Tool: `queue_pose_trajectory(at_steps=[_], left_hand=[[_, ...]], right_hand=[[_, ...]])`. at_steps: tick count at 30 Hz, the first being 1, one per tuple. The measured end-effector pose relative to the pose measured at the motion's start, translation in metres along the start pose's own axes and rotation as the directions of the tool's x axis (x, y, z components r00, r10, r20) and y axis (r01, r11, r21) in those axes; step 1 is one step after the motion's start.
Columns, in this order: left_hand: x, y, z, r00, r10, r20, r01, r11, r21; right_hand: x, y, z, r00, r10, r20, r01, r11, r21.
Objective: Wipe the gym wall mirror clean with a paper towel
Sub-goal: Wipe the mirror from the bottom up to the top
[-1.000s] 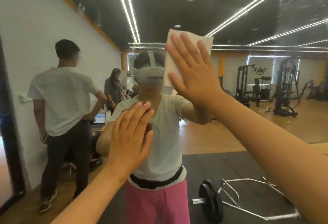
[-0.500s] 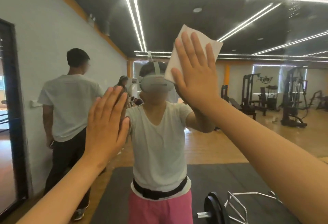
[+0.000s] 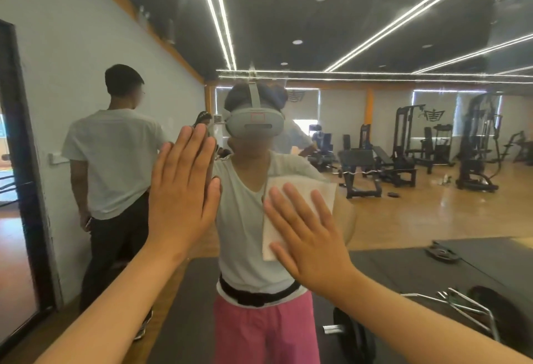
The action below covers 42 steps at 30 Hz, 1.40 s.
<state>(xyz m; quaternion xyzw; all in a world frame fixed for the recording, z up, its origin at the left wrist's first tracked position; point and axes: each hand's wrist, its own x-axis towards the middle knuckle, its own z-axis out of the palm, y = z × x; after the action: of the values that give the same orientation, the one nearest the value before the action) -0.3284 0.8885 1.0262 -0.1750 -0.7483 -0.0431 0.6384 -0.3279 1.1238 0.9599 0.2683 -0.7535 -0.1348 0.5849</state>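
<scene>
The gym wall mirror (image 3: 403,32) fills almost the whole view and reflects the room and my own body. My right hand (image 3: 310,234) lies flat with straight, spread fingers and presses a folded white paper towel (image 3: 297,190) against the glass at chest height. The towel's top and left edge show beyond my fingers. My left hand (image 3: 183,202) is also flat on the mirror, fingers together and pointing up, to the left of the towel and a little higher. It holds nothing.
The mirror's dark frame edge (image 3: 20,161) runs down the far left. Reflected in the glass are a person in a white shirt (image 3: 115,161), weight machines (image 3: 418,147) on a wooden floor, and a barbell frame (image 3: 450,303) on a black mat.
My right hand has slid the paper towel down the mirror from head height to chest height. My left hand has shifted up and to the right on the glass.
</scene>
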Motion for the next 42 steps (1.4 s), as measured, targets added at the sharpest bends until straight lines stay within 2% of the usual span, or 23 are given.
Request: queue_pose_trajectory(at_steps=[5,10,13,18,23,26,31,35,38,42], left_hand=[[0.000,-0.001,0.000,1.000,0.002,-0.006,-0.002,1.000,-0.020],[0.000,-0.002,0.000,1.000,0.010,0.002,-0.010,1.000,-0.013],[-0.001,-0.003,0.000,1.000,0.010,0.015,-0.010,1.000,-0.026],[-0.001,-0.007,0.000,0.998,0.017,0.054,-0.015,0.999,-0.035],[0.001,-0.006,-0.017,0.998,-0.062,0.023,0.066,0.958,-0.279],[-0.007,-0.021,-0.024,0.995,-0.093,-0.021,0.085,0.967,-0.239],[-0.032,-0.058,-0.024,0.993,-0.114,-0.007,0.113,0.987,-0.118],[-0.057,-0.076,-0.026,0.996,-0.087,-0.008,0.086,0.993,-0.085],[-0.071,-0.082,-0.021,0.998,-0.041,0.051,0.042,0.999,-0.031],[-0.072,-0.084,-0.019,0.998,-0.006,0.066,0.004,1.000,0.025]], right_hand=[[-0.004,0.004,0.001,0.997,-0.070,-0.030,0.070,0.997,-0.011],[0.037,0.030,-0.011,0.996,-0.085,-0.025,0.084,0.996,-0.026],[0.088,0.056,-0.026,0.999,0.007,-0.034,-0.009,0.997,-0.074],[0.175,0.098,-0.054,0.975,0.213,-0.057,-0.216,0.974,-0.063],[0.204,0.086,-0.057,0.944,0.324,-0.070,-0.327,0.944,-0.037],[0.190,0.065,-0.049,0.967,0.242,-0.076,-0.244,0.969,-0.022],[0.149,0.012,-0.028,0.994,0.107,-0.035,-0.108,0.994,-0.031],[0.109,-0.031,-0.009,0.999,-0.043,-0.002,0.043,0.999,-0.006],[0.081,-0.060,0.001,0.990,-0.137,0.026,0.136,0.990,0.042],[0.068,-0.069,0.003,0.981,-0.188,0.056,0.188,0.982,0.012]])
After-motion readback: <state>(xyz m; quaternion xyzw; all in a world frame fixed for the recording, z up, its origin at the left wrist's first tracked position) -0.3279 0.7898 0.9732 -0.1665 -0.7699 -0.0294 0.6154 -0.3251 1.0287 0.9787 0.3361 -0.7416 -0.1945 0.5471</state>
